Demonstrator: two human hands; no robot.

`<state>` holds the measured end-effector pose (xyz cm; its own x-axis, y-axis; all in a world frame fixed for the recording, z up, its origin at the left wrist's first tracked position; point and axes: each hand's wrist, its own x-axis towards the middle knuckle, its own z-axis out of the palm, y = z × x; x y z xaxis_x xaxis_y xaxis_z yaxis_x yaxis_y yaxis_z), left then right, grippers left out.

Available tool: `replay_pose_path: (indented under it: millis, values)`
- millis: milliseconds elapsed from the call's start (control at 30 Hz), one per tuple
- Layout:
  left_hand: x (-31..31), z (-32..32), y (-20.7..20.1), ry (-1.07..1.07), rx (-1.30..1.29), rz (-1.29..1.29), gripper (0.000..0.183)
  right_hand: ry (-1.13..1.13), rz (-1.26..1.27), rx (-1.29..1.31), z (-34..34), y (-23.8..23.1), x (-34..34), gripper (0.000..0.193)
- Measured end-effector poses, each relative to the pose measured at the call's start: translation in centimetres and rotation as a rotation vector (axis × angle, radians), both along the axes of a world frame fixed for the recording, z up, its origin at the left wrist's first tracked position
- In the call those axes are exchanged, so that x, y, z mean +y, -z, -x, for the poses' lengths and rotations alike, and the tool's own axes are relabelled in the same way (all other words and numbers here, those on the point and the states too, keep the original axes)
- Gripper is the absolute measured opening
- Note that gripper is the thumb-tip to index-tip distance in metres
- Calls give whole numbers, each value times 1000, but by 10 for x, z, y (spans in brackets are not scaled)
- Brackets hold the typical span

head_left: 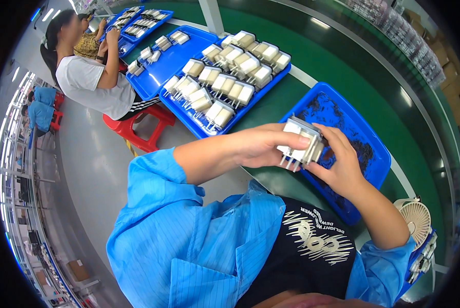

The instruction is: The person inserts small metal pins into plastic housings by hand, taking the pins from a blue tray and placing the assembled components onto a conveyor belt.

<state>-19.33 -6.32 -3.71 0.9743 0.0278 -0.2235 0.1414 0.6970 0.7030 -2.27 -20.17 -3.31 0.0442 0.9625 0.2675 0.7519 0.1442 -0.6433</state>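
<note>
In front of my chest, my left hand [263, 146] is closed around white plug adapters [304, 143] with grey end faces, its thumb lying across their side. Metal prongs stick out of them toward my body. More than one seems to be held together, but I cannot tell how many. My right hand [340, 161] curves round their right side, thumb below and fingers above. Beneath my hands lies a blue tray [379, 177] with many small dark pieces scattered in it; my right forearm partly covers it.
A blue tray [201, 131] stacked with several similar white adapters [222, 82] sits at the upper left. Beyond it, another blue tray [155, 79] holds fewer. A co-worker [94, 77] sits on a red stool [142, 128]. A small fan [416, 220] stands by my right elbow on the green belt [425, 169].
</note>
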Motion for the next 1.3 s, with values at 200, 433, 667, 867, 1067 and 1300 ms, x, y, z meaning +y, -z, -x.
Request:
replay_pose_path:
  millis: [200,433,667,867,1067,1300]
  values:
    - [46,44,-28,-208,95,-329,56,-88,-226,-139,25,8,72,66]
    - [127,75,-38,-517,256,-783,72,-18,-398,35,61,31,150,62]
    - [167,74,-46,-313,587,-1174,76,122,-457,-191,80,57,182,61]
    - [182,74,-40,-292,645,-1217,68,74,-509,-214,79,57,188,64]
    - [180,75,-36,-408,609,-1166,68,26,-464,-258,85,53,193,67]
    - [165,71,-28,-492,571,-1508,79,26,-427,-249,92,57,197,68]
